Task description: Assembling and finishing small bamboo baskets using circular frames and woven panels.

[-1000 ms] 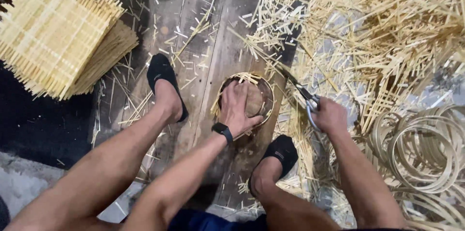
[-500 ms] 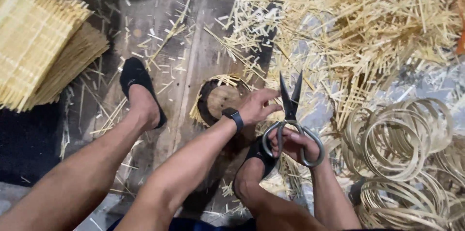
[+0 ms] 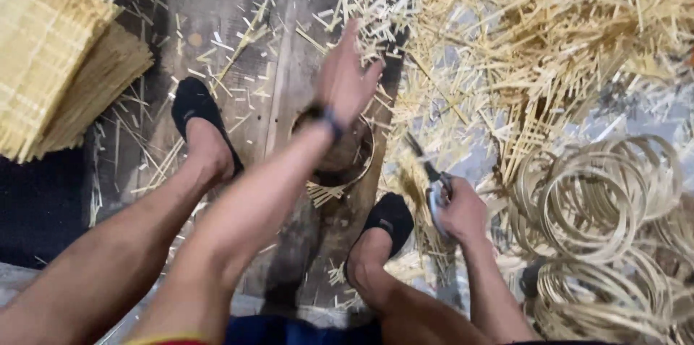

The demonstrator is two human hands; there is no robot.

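Scissors [image 3: 430,179] sit gripped in right hand [image 3: 463,211]; left hand [image 3: 345,77] hovers open above round basket [image 3: 347,160].

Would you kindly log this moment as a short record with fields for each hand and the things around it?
left hand: raised, open, empty, above the round woven piece
right hand: grips scissors, blades low by the floor
feet: black shoes, either side of the woven piece
right side: bamboo hoops, loose bamboo strips
left side: stacked woven mats
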